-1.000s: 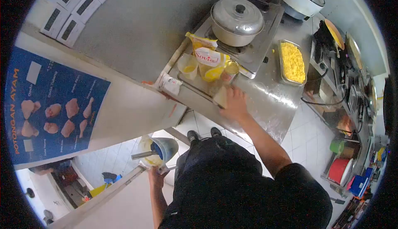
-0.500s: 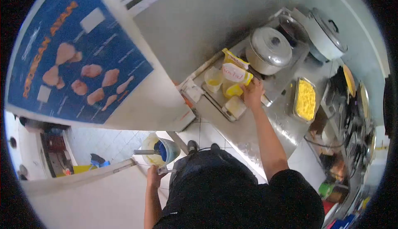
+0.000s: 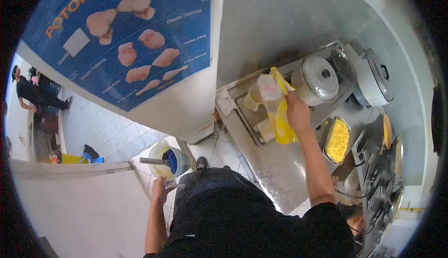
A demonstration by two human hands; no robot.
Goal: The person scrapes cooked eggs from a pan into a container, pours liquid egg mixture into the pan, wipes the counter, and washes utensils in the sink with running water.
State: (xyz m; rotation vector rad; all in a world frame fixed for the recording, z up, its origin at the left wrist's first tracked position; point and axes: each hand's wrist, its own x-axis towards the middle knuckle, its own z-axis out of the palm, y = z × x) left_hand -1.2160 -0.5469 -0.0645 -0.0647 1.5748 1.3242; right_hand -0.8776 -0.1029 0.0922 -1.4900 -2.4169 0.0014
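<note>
My left hand [image 3: 161, 190], low at the left, is closed on the handle of a pale translucent jug [image 3: 185, 161]. Inside the jug is a dark blue thing [image 3: 171, 161] whose kind I cannot make out, and a metal handle [image 3: 150, 161] sticks out over the rim. Over the steel table, my right hand [image 3: 297, 112] grips the upper edge of a yellow and clear plastic pouch [image 3: 283, 125] with red writing on a white label. The pouch hangs down from my fingers. Behind it stand a translucent cup [image 3: 253, 98] and a small whitish container [image 3: 265, 130], both partly covered.
A lidded pot [image 3: 317, 81] stands just beyond my right hand, with a larger lidded pot [image 3: 374, 78] farther right. A metal pan of yellow food [image 3: 338, 141] sits on the steel table [image 3: 284, 164]. A white panel with a blue poster [image 3: 130, 38] rises ahead. Another person [image 3: 39, 92] stands far left.
My right hand has picked up the pouch from among the containers and drawn it nearer to me. The view has turned leftward, and another person has come into sight. The left hand still holds the jug.
</note>
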